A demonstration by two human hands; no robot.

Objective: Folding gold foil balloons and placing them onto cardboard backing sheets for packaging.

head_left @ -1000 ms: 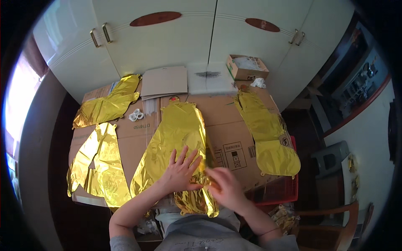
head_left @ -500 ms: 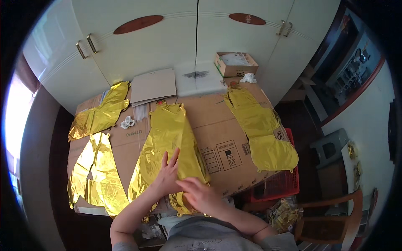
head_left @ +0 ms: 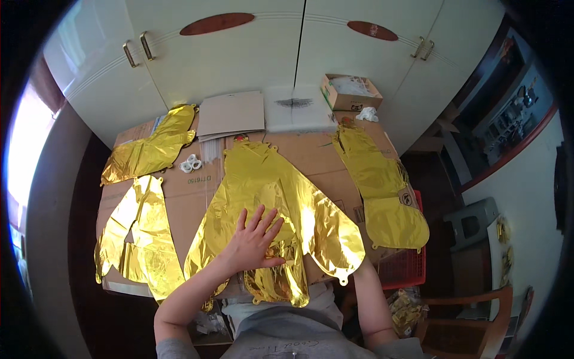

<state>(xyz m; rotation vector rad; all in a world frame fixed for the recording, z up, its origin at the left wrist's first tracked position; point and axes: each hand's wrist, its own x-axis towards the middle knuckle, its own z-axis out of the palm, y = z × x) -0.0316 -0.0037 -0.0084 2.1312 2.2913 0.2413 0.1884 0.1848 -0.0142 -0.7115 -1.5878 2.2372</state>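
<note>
At the centre of the frame, a large gold foil piece (head_left: 248, 170) lies spread over brown cardboard (head_left: 320, 161), its lower edge reaching the near side by the person's grey shirt (head_left: 287, 338). The left hand (head_left: 254, 244) rests palm down on its lower middle, fingers spread wide, gripping nothing. A shiny flap (head_left: 335, 233) of the same piece fans out to the right, ending in a small tab. The right forearm (head_left: 373, 302) rises from the lower edge toward that flap, which hides the right hand; whether it pinches the foil, I cannot tell.

Toward the left of the frame lie two more foil pieces, one upper (head_left: 149, 152) and one lower (head_left: 158, 239), with small white rings (head_left: 191, 163) near them. Another foil piece (head_left: 388, 209) lies at right, beside a red crate (head_left: 406, 272). Upper centre holds stacked cardboard sheets (head_left: 231, 113); an open box (head_left: 356, 103) stands to their right.
</note>
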